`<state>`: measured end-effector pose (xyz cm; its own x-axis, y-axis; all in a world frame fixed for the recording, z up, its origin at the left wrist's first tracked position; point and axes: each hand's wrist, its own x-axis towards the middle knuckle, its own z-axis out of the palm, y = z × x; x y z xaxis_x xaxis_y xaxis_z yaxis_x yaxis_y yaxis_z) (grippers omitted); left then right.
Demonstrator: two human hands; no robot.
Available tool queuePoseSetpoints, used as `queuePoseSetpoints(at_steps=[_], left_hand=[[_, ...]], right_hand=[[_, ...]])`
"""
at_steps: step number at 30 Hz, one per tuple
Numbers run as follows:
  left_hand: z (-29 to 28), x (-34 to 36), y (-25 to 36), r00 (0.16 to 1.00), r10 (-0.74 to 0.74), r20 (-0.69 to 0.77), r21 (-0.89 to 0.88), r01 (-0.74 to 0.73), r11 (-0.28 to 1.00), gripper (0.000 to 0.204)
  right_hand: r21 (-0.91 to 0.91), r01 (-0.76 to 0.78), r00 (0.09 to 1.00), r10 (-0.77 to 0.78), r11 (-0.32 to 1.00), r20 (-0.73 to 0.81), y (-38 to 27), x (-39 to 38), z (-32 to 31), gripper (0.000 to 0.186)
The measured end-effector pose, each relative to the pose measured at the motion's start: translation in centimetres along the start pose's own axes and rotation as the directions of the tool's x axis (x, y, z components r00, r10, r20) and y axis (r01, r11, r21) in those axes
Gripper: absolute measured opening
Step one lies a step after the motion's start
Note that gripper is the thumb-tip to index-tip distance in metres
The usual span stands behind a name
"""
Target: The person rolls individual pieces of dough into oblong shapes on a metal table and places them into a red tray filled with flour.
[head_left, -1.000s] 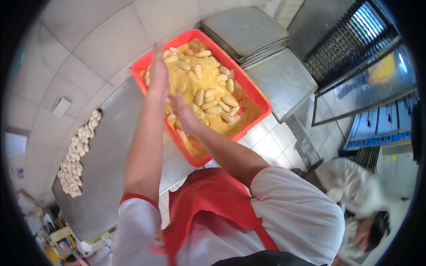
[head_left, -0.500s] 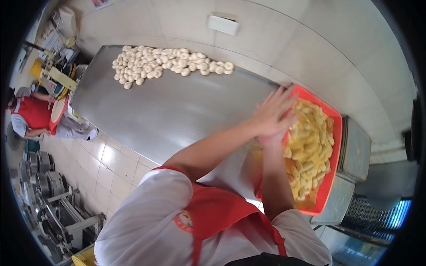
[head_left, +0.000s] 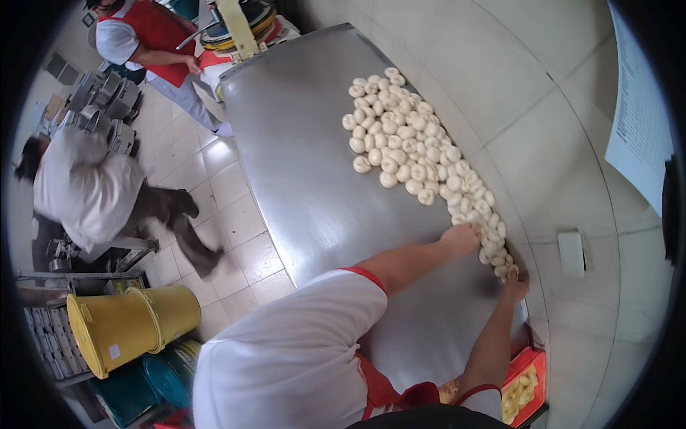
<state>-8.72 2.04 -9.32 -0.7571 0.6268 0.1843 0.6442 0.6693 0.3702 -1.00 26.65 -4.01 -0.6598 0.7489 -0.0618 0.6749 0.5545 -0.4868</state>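
A long pile of pale, round dough balls (head_left: 411, 139) lies along the wall side of the steel table (head_left: 307, 179). My left hand (head_left: 461, 239) is at the near part of the pile, its fingers curled in on dough balls at the pile's table side. At the pile's near end, my right hand (head_left: 516, 287) has its fingers closed around a dough ball beside the wall; part of its grip is hidden. Behind my right arm, the red bin (head_left: 530, 386) shows only partly, with yellow-coated pieces (head_left: 520, 395) inside.
A tiled wall with a white cover plate (head_left: 571, 254) borders the table on the right. To the left stand yellow buckets (head_left: 118, 329). One person in a red apron (head_left: 168, 43) is at the far left; another in white (head_left: 89, 189) bends over near the equipment.
My hands were together at the edge of the red bin. They have parted and moved onto the dough balls. The view has turned left, and a second person has come into it.
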Motion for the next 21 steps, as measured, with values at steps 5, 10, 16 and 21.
queuePoseSetpoints(at_steps=[5, 10, 16, 21], left_hand=[[-3.5, 0.5, 0.1, 0.992, -0.080, 0.102, -0.069, 0.087, 0.994, 0.032], [-11.7, -6.3, 2.4, 0.958, -0.283, -0.036, -0.734, 0.167, 0.658, 0.028], [-13.8, -18.8, 2.1, 0.787, -0.466, 0.404, -0.850, 0.511, 0.127, 0.026], [-13.2, -28.7, -2.2, 0.865, -0.362, 0.347, -0.851, 0.452, 0.265, 0.036]], right_hand=[[0.345, 0.010, 0.985, 0.050, 0.939, -0.165, 1.2, -0.6, -0.2, 0.034], [0.981, -0.121, 0.991, 0.080, 0.154, 0.109, 4.7, -9.8, -2.4, 0.022], [0.868, -0.363, 0.922, -0.007, 0.340, 0.388, 6.9, -22.1, 0.5, 0.017], [0.530, 0.047, 0.839, -0.322, 0.847, 0.439, 6.9, -30.1, 1.2, 0.030]])
